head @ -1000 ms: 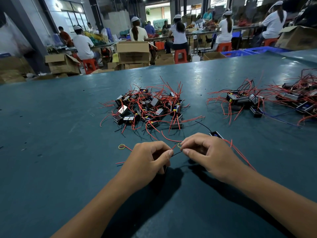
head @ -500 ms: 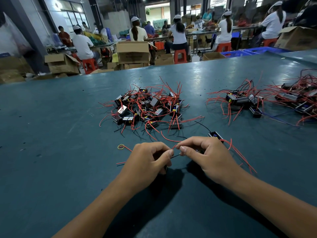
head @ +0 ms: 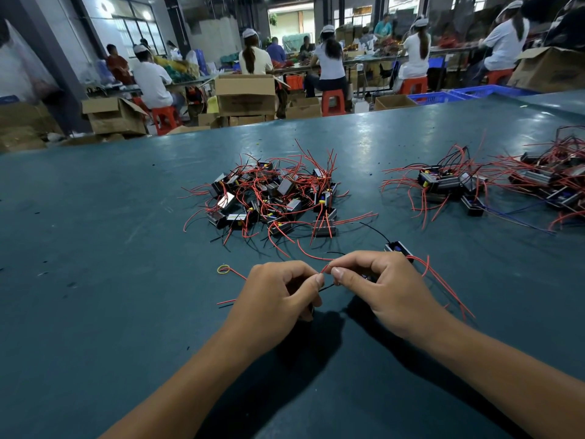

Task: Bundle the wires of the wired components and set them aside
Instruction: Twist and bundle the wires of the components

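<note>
Both hands, your left hand (head: 278, 289) and right hand (head: 383, 286), pinch thin red and black wires (head: 326, 270); keep strands gathered tightly while winding.

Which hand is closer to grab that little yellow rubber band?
Probably the left hand: the rubber band lies just to its left, while the right hand is farther off. Both pinch wires now.

Both bare forearms reach forward over the bench (head: 95, 248). The left hand (head: 275, 293) and right hand (head: 386, 286) meet thumb-tip to thumb-tip above it, fingers curled, each with a pinching grip on thin wire (head: 326, 288) between them.
</note>
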{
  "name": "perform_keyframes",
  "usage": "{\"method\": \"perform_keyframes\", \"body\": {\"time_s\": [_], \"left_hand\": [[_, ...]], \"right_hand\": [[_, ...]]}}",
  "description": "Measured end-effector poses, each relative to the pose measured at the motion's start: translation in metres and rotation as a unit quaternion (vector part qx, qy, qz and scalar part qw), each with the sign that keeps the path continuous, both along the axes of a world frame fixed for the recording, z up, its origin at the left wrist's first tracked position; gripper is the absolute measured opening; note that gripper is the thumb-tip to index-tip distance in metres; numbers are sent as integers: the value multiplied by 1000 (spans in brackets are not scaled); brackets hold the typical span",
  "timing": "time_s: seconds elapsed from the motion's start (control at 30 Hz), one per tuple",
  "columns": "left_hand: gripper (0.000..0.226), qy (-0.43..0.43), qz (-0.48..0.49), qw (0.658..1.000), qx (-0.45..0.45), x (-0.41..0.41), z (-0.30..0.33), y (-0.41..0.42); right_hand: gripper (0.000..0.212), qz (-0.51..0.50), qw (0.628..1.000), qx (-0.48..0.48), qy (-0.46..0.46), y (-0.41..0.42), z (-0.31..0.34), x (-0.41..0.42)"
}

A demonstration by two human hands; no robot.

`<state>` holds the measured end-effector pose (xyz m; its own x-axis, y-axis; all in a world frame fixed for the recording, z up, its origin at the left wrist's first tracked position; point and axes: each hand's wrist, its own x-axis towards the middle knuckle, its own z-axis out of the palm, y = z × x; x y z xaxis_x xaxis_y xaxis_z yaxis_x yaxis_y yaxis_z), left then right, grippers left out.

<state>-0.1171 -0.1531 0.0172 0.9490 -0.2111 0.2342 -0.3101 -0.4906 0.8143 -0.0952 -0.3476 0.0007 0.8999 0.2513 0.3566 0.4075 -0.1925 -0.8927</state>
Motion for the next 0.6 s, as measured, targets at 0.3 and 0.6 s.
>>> {"method": "perform_keyframes", "body": {"time_s": [0.3,0.6], "left_hand": [[22,-12,6,1000,6,0,-2,-2],[21,-50,0,998,32,1,-6,-4]], "right_hand": [[8,0,1000,7,4,1,0,-1],[4,-10,999,40,15,4,2,-3]]}}
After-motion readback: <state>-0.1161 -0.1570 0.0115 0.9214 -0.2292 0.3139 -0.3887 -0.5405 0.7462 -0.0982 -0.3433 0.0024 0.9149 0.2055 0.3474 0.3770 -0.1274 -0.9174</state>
